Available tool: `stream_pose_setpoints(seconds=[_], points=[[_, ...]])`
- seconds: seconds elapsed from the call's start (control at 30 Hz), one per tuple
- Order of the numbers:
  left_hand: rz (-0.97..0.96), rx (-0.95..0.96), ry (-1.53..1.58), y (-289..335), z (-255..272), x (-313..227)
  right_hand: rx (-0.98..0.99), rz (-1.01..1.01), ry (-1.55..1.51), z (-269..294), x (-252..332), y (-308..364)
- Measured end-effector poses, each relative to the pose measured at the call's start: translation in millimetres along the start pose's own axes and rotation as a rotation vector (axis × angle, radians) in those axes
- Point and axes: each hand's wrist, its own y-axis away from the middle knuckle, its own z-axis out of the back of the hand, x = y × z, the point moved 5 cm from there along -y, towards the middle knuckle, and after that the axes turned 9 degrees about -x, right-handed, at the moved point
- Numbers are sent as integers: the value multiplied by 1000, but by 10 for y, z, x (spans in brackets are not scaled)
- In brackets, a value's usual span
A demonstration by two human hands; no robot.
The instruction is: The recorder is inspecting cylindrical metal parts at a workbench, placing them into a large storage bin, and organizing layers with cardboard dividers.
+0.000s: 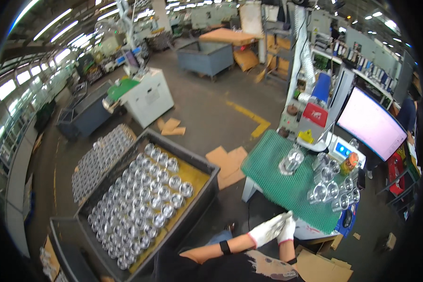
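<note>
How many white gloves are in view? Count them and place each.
2 white gloves: one on the left hand, one on the right hand, close together by the near edge of the green mat. Others may be hidden.

Left hand (267,231), right hand (287,232) together at near edge of worktable mat (265,164). Ahead of hands: lone metal cylinder (293,160) on mat, benchtop machine (312,120) behind it. Ahead-right: cylinder cluster (323,176) on mat, bottle (349,162) beside it, monitor (373,123) farther right. Right: computer mouse (347,218). Left: bin (203,202), rows of cylinders (145,188) inside. Ahead-left, between bin and mat: cardboard sheets (226,164) on floor (197,103).
</note>
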Motion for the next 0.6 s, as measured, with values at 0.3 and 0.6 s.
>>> stream_pose_setpoints(seconds=[0.3,0.6], points=[[-451,386,-511,1671,-855,-951,10,-167,-283,1039,428,-403],[-910,1366,-363,3025,-2118,-957,-16,-138,-199,999,148,144]])
